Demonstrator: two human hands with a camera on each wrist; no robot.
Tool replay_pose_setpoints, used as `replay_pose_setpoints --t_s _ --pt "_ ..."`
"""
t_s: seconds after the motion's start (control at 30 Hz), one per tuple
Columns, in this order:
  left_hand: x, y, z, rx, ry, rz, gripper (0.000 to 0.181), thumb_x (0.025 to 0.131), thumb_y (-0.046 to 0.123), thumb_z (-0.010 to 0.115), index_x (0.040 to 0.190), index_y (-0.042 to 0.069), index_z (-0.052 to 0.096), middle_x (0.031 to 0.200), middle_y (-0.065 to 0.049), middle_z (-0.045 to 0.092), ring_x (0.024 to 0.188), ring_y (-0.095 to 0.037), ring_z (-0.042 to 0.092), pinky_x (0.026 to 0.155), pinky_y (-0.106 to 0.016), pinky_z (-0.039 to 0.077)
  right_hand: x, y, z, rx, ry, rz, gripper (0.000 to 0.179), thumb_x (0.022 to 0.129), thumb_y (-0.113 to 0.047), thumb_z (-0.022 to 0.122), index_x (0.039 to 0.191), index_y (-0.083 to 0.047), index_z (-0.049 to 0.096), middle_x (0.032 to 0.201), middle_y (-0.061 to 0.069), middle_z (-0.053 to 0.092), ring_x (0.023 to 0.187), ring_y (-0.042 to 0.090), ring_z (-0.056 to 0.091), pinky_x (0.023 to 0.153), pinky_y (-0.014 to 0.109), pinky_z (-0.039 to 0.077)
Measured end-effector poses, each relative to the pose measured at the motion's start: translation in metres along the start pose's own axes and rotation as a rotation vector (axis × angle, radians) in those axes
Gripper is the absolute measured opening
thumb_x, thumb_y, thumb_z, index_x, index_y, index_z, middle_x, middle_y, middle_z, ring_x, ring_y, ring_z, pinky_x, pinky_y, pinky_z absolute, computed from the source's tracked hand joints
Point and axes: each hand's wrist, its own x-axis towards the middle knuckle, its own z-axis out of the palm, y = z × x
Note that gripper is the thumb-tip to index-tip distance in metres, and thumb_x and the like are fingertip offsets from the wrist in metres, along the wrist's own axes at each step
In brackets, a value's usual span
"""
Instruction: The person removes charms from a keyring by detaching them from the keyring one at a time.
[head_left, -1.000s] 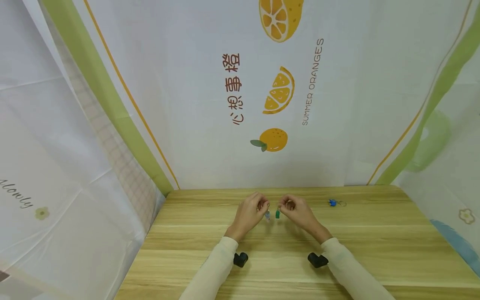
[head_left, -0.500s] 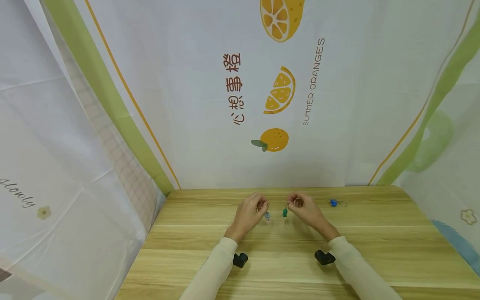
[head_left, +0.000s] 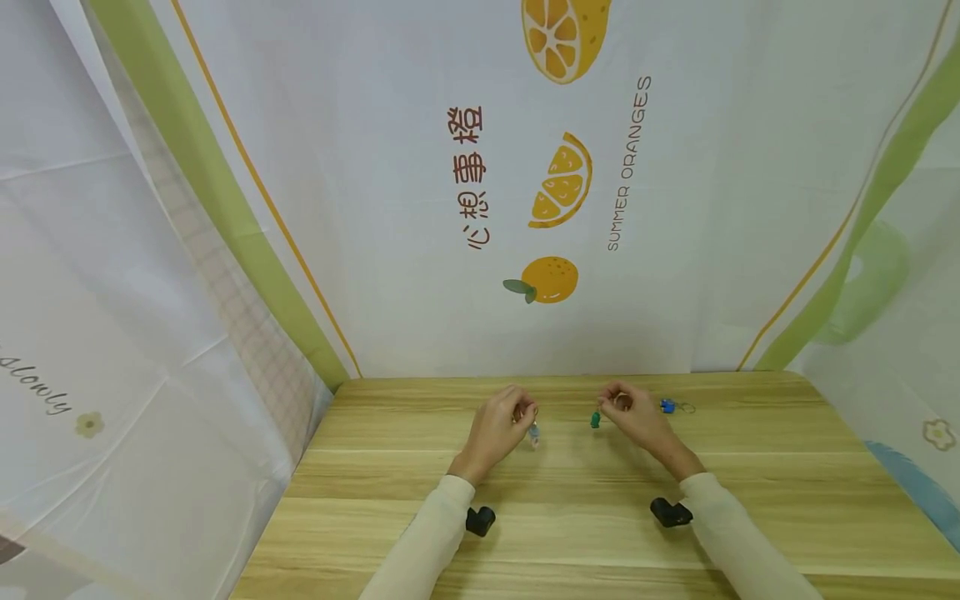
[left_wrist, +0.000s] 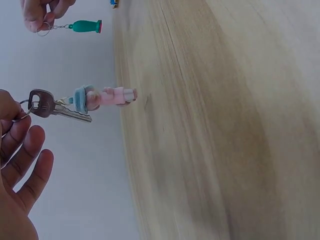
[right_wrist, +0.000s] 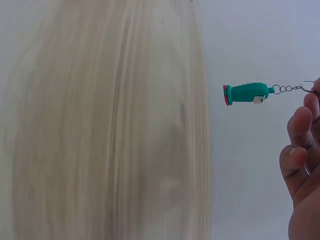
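My left hand (head_left: 497,427) pinches a metal key ring at the left of centre. From that ring hang a dark-headed key (left_wrist: 44,103) and a small figurine charm (left_wrist: 112,96) with a blue hat and pink body. Off to its right, my right hand (head_left: 639,419) pinches the ring of a green figure keychain (right_wrist: 247,93), which dangles by a short chain above the table; its base is red. The right fingertips on the ring are partly cut off by the right wrist view's edge.
A blue keychain (head_left: 667,407) with a ring lies on the wooden table (head_left: 570,542), close beyond the right hand. White printed cloth (head_left: 405,317) rises behind the table's back edge and at both sides. Black wrist devices (head_left: 480,521) sit under the sleeves.
My right hand has moved right with the green keychain, away from the left hand and nearer the blue keychain. The left hand has stayed nearly still, still holding the key ring.
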Motion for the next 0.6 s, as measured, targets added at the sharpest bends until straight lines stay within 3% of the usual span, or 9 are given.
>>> replay_pose_setpoints --t_s 0.27,0.6 --pt "-0.001 -0.001 0.001 -0.006 0.002 -0.023 0.008 0.105 0.015 0.068 0.102 0.012 0.076 0.089 0.002 0.071 0.072 -0.006 0.061 0.062 -0.015 0.049 -0.002 0.013 -0.015 -0.016 0.023 0.036 0.012 0.103 -0.009 0.068 0.108 0.002 0.07 0.092 0.009 0.066 0.067 0.007 0.053 0.056 0.025 0.045" --pt "-0.001 -0.001 0.0 -0.006 -0.006 -0.035 0.005 0.104 0.014 0.07 0.103 0.012 0.075 0.089 0.002 0.071 0.072 -0.007 0.061 0.062 -0.016 0.049 -0.007 0.026 -0.033 -0.034 0.009 0.16 0.023 0.106 -0.015 0.065 0.117 0.004 0.068 0.099 0.014 0.069 0.071 0.008 0.057 0.056 0.026 0.05"
